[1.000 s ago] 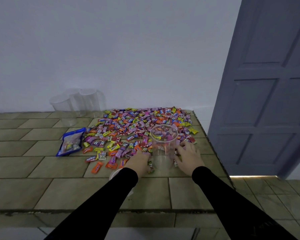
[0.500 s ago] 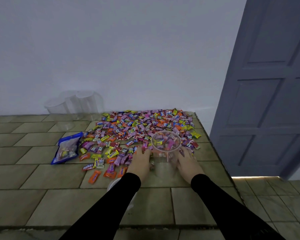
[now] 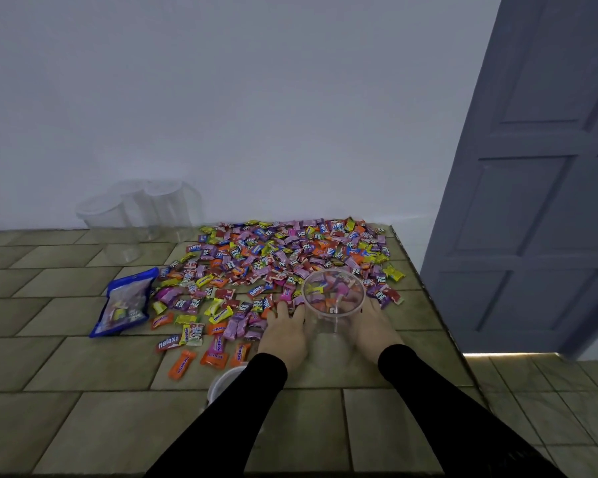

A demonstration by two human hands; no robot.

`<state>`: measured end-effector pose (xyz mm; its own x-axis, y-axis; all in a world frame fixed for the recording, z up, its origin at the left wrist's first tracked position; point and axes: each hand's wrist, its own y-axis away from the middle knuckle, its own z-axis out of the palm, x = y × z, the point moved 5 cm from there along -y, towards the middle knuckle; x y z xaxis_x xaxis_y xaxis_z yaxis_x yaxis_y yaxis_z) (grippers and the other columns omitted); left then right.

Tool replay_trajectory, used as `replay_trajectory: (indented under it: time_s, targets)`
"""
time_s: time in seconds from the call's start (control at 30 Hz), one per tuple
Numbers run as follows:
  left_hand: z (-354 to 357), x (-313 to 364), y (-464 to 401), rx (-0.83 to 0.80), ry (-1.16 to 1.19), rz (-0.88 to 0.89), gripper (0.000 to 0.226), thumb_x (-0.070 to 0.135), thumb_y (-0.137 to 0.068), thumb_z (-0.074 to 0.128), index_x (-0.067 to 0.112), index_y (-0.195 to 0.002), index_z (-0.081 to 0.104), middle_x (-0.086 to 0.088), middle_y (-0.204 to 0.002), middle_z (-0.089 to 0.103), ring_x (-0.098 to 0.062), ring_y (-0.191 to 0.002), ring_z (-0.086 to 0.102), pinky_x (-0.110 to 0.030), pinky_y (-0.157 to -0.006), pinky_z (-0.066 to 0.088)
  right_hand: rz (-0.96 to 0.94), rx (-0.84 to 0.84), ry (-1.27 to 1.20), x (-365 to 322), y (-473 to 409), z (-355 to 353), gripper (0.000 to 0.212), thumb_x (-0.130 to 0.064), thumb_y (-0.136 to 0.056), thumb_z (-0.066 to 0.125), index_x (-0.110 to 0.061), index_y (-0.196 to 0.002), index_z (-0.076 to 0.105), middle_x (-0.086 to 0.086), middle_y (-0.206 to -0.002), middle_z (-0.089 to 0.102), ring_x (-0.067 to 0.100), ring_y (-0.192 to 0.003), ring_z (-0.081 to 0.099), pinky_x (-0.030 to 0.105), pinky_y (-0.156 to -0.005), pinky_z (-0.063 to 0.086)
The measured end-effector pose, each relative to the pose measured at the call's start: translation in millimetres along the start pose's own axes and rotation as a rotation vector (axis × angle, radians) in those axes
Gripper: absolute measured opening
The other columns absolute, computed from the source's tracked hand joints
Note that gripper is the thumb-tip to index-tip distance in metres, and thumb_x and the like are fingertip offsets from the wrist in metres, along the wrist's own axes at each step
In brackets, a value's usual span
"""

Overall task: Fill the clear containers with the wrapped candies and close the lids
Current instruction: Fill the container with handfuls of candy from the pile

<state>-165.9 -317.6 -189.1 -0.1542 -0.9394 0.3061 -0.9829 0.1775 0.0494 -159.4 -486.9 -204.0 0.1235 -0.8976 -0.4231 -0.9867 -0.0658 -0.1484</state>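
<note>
A clear container (image 3: 334,307) stands open at the near edge of a wide spread of wrapped candies (image 3: 277,257) on the tiled table. Several candies show through its wall. My left hand (image 3: 283,334) lies palm down just left of the container, fingers stretched onto the candies. My right hand (image 3: 373,326) lies against the container's right side, its fingertips partly hidden behind the clear wall. A white round lid (image 3: 221,382) peeks out from under my left forearm.
Three empty clear containers (image 3: 135,208) stand at the back left by the wall. A blue candy bag (image 3: 126,307) lies left of the spread. The table's right edge (image 3: 439,326) drops off beside a grey door (image 3: 532,201).
Both hands have drawn in closer to the sides of the container. The view has shifted a little, and the container has stayed in place.
</note>
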Motion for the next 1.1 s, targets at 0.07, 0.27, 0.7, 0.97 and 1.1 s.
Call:
replay_trajectory:
  time_s: [0.07, 0.27, 0.7, 0.97, 1.1]
  targets:
    - [-3.5, 1.0, -1.0, 0.016, 0.01, 0.004, 0.044, 0.035, -0.103, 0.034, 0.015, -0.141, 0.04, -0.018, -0.145, 0.029, -0.036, -0.131, 0.032, -0.046, -0.105, 0.032, -0.013, -0.02, 0.06, -1.5, -2.9, 0.8, 0.047, -0.052, -0.096, 0.04, -0.033, -0.139, 0.039, 0.002, -0.141, 0.035, 0.022, -0.124, 0.031, 0.034, -0.104, 0.035]
    - [0.6, -4.2, -15.7, -0.059, -0.001, -0.032, 0.039, 0.025, -0.103, 0.029, 0.018, -0.141, 0.032, -0.021, -0.14, 0.027, -0.037, -0.122, 0.035, -0.042, -0.1, 0.041, 0.014, -0.081, 0.052, -7.9, -13.5, 1.9, 0.047, -0.046, -0.094, 0.048, -0.027, -0.137, 0.042, 0.006, -0.14, 0.032, 0.029, -0.125, 0.035, 0.035, -0.105, 0.037]
    - [-12.3, -13.3, -26.4, 0.044, 0.206, 0.009, 0.037, 0.003, -0.099, 0.028, 0.017, -0.132, 0.038, -0.016, -0.121, 0.039, -0.033, -0.101, 0.048, -0.044, -0.088, 0.048, 0.067, -0.088, -0.138, -4.1, -21.3, -2.5, 0.039, -0.014, -0.09, 0.054, -0.017, -0.129, 0.048, 0.005, -0.133, 0.038, 0.031, -0.12, 0.047, 0.042, -0.1, 0.043]
    - [-41.5, -4.4, -21.7, 0.178, 0.434, 0.019, 0.019, 0.012, -0.103, 0.04, 0.019, -0.118, 0.048, -0.007, -0.111, 0.04, -0.019, -0.081, 0.048, -0.032, -0.073, 0.044, 0.126, -0.091, -0.195, -8.3, -22.4, -17.3, 0.049, -0.004, -0.093, 0.048, -0.008, -0.141, 0.038, 0.015, -0.146, 0.033, 0.033, -0.133, 0.037, 0.039, -0.108, 0.033]
    - [-55.7, -2.7, -16.5, 0.276, 0.583, 0.049, 0.012, 0.017, -0.102, 0.044, 0.021, -0.11, 0.052, -0.005, -0.112, 0.044, -0.001, -0.078, 0.043, -0.02, -0.064, 0.035, 0.1, -0.112, -0.241, -19.2, -23.1, -31.6, 0.046, -0.013, -0.096, 0.049, -0.008, -0.14, 0.039, 0.015, -0.147, 0.035, 0.03, -0.136, 0.032, 0.035, -0.113, 0.025]
